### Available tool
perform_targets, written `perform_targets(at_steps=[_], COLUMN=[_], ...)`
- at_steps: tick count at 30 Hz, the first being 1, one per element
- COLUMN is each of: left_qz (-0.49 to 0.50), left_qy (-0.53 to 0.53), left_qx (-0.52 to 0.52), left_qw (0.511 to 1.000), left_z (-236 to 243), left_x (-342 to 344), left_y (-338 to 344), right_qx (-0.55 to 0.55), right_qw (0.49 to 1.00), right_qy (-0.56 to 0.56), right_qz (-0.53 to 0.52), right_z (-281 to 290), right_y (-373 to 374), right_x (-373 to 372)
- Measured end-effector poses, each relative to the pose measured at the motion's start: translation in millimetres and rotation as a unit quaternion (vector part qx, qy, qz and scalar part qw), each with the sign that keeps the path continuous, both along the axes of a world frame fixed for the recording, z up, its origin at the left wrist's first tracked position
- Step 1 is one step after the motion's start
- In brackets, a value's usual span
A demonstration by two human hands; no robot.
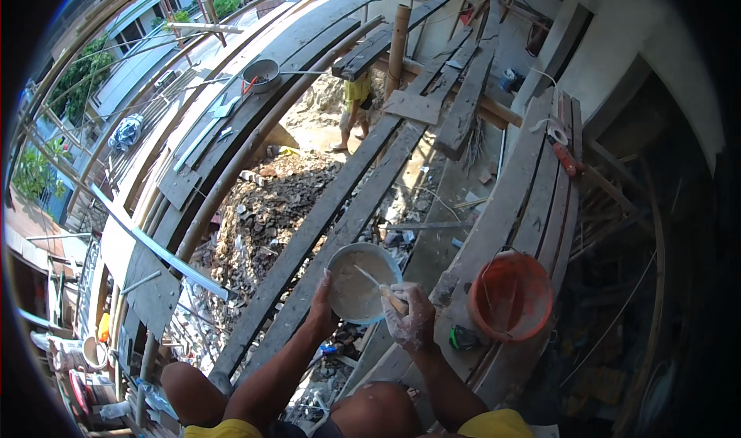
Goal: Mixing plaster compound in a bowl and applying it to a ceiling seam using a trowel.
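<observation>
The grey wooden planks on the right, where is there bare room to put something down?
Between the round orange-red plastic bucket and the long red object, the grey wooden planks lie bare. The near end is crowded: the bucket stands beside a small green-and-black object, with the right hand close by. A white ring-shaped roll crowds the red object.

This is an outdoor building site, seen from a height: rough planks [347, 228] run from near to far, a bamboo post [398, 44] stands at the far end, and a heap of rubble [266, 214] lies below. A bare pale wall [656, 29] rises at right, a smeared red bucket [535, 284] and a bowl [364, 248] of grey paste [349, 290] are near, and a house [131, 30] shows far left
</observation>
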State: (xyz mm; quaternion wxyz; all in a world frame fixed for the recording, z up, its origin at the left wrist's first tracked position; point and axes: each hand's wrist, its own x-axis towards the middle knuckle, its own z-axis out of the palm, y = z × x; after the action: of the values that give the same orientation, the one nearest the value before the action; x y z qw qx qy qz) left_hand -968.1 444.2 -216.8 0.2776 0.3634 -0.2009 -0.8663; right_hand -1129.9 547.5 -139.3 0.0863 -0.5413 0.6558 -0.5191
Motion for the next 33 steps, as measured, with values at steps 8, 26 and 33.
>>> perform_targets(at_steps=[8, 26, 33], left_qz=[-0.059, -0.363, -0.333], left_qy=[-0.118, -0.202, -0.368], left_qx=[-0.027, -0.174, -0.567], left_qw=[0.991, 0.893, 0.657], left_z=[-15.3, -89.4, -128.7], left_x=[11.0, 80.7, 82.3], left_y=[-74.8, -216.4, -256.5], right_qx=[0.155, 0.128, 0.353], right_qw=[0.985, 0.958, 0.894], right_qy=[-0.069, 0.212, 0.249], right_qz=[0.029, 0.146, 0.122], right_z=[-32.1, -109.2, -104.2], right_y=[-37.6, -128.0, -186.4], right_x=[-0.3, 41.7, 76.4])
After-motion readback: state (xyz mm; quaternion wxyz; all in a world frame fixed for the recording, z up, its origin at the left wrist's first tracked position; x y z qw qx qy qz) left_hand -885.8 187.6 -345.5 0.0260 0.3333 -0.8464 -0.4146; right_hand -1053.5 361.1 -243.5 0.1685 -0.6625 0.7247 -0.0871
